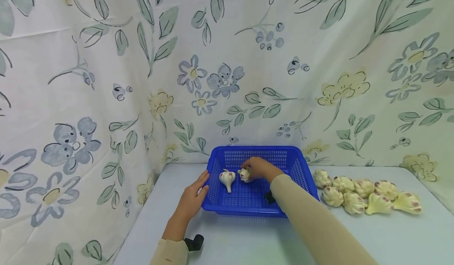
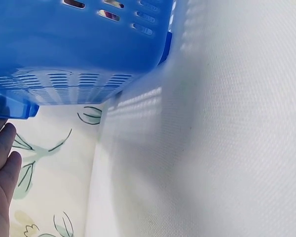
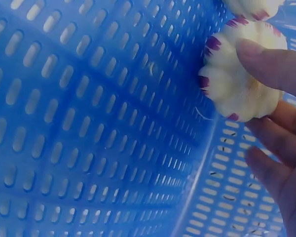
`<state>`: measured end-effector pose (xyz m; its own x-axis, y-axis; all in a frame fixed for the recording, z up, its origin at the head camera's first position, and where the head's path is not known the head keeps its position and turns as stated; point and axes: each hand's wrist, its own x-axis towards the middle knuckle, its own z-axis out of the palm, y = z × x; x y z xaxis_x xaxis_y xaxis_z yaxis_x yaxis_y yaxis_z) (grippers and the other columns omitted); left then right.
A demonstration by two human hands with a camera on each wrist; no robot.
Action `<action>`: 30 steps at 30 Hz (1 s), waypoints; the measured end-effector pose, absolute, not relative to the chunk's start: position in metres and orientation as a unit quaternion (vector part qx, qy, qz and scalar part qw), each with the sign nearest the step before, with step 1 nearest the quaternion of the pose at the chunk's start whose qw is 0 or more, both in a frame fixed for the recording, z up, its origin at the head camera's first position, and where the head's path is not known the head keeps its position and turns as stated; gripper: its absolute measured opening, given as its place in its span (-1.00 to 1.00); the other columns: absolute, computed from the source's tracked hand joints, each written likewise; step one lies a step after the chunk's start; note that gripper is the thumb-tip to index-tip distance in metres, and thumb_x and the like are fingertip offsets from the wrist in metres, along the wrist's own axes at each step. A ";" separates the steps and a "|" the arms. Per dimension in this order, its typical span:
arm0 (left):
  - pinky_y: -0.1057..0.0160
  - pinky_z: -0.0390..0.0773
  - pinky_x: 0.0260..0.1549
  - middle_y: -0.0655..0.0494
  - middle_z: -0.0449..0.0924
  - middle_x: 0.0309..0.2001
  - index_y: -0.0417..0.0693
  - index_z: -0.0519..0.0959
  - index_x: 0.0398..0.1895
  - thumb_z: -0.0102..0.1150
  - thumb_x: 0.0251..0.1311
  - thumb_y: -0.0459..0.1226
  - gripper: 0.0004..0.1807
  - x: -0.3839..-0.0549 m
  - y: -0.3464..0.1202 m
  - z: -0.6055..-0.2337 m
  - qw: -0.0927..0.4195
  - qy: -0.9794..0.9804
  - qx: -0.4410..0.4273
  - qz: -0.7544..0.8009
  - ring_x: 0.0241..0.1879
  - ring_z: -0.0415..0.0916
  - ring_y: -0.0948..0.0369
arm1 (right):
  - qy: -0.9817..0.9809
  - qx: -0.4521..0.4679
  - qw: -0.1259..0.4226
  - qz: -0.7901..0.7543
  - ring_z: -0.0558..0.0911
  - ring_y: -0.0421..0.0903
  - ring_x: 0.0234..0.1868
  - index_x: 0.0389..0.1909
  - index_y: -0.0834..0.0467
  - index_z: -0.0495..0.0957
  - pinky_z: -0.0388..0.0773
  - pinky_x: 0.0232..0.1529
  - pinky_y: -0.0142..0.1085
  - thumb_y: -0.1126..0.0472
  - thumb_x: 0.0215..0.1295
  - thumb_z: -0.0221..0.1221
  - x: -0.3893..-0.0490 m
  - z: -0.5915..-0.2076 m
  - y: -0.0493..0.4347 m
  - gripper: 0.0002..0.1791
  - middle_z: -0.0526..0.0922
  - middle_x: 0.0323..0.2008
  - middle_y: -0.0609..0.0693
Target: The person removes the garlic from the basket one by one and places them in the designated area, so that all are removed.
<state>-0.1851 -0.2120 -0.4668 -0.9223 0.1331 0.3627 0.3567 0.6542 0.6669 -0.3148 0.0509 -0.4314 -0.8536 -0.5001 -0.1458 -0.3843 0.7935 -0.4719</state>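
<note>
A blue perforated plastic basket [image 1: 244, 209] stands on the table against the curtain. Inside it, my right hand [image 1: 261, 168] grips a white garlic bulb [image 1: 244, 175] with purple streaks. In the right wrist view, the thumb presses one side of this garlic bulb [image 3: 232, 79] and fingers support it from below. Another garlic bulb [image 1: 227, 178] lies in the basket to its left, its stem toward me. My left hand [image 1: 192, 197] rests with extended fingers at the basket's left rim. The left wrist view catches part of that hand [image 2: 2, 173] beside the basket wall [image 2: 79, 44].
Several garlic bulbs [image 1: 354, 203] lie grouped on the white table [image 1: 390, 237] right of the basket. A floral curtain [image 1: 227, 127] hangs behind the table and along its left side. A black wrist device [image 1: 195, 243] sits at my left wrist.
</note>
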 end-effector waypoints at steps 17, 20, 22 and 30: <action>-0.04 0.28 0.34 0.12 0.24 0.47 -0.08 0.35 0.42 -0.02 0.45 -0.22 -0.50 -0.185 -0.211 -0.468 0.136 -0.900 -0.127 -0.393 0.44 0.21 0.08 | 0.944 -0.192 0.140 -0.228 0.54 -0.10 -0.26 -0.20 0.09 0.54 0.57 -0.10 -0.15 0.16 -0.15 0.57 -0.315 -0.440 0.060 -0.51 0.61 -0.26 -0.05; -0.04 0.26 0.36 0.16 0.22 0.48 -0.04 0.34 0.43 -0.03 0.46 -0.20 -0.50 -0.185 -0.211 -0.466 0.128 -0.900 -0.122 -0.398 0.45 0.19 0.10 | 0.941 -0.187 0.145 -0.242 0.59 -0.05 -0.15 -0.06 0.10 0.55 0.58 0.00 -0.11 0.17 -0.15 0.57 -0.316 -0.442 0.061 -0.42 0.64 -0.15 -0.01; -0.05 0.26 0.36 0.17 0.21 0.48 -0.04 0.33 0.44 -0.04 0.46 -0.20 -0.50 -0.185 -0.211 -0.465 0.123 -0.900 -0.121 -0.401 0.46 0.18 0.10 | 0.939 -0.190 0.148 -0.247 0.61 0.00 -0.02 0.10 0.12 0.55 0.55 0.13 -0.05 0.18 -0.14 0.57 -0.316 -0.443 0.062 -0.31 0.65 -0.02 0.05; -0.04 0.24 0.37 0.15 0.20 0.49 -0.02 0.32 0.45 -0.04 0.47 -0.20 -0.49 -0.186 -0.211 -0.466 0.117 -0.900 -0.116 -0.404 0.47 0.16 0.12 | 0.942 -0.201 0.157 -0.220 0.60 -0.10 -0.25 -0.05 0.14 0.69 0.60 -0.08 -0.19 0.06 -0.12 0.56 -0.317 -0.443 0.063 -0.45 0.70 -0.23 -0.05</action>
